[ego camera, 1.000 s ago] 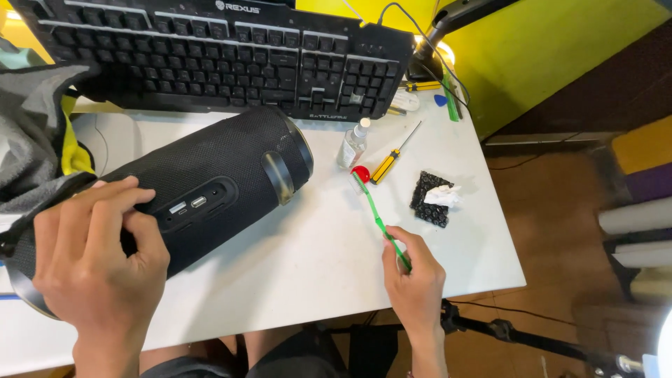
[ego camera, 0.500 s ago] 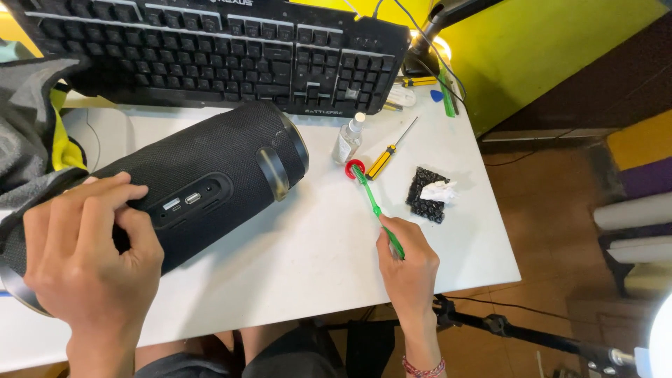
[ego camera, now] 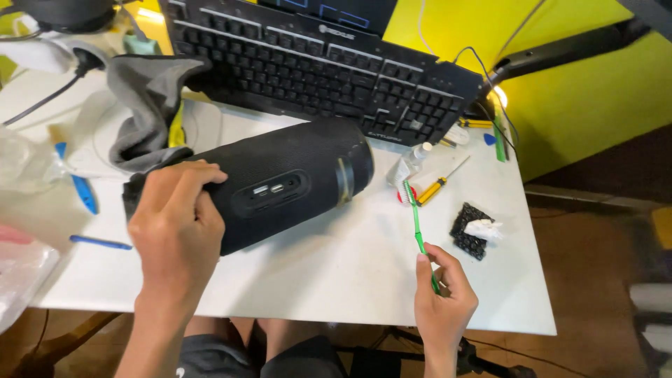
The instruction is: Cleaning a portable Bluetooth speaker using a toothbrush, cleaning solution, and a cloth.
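— What do the hands hold at the white table (ego camera: 336, 280)?

— The left hand (ego camera: 175, 224) is clamped over one end of a black cylindrical speaker (ego camera: 280, 185) lying on its side, long axis running left to right. The right hand (ego camera: 442, 297) pinches the handle of a green toothbrush (ego camera: 418, 224).

— And the brush head?

— It points away from the person, just beside the speaker's right end, near a yellow-handled screwdriver (ego camera: 437, 185). The right hand is the nearer.

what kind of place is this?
Likely a home desk used for repair or cleaning: a black keyboard on a white table, a yellow screwdriver, and a black cylindrical speaker under the left hand.
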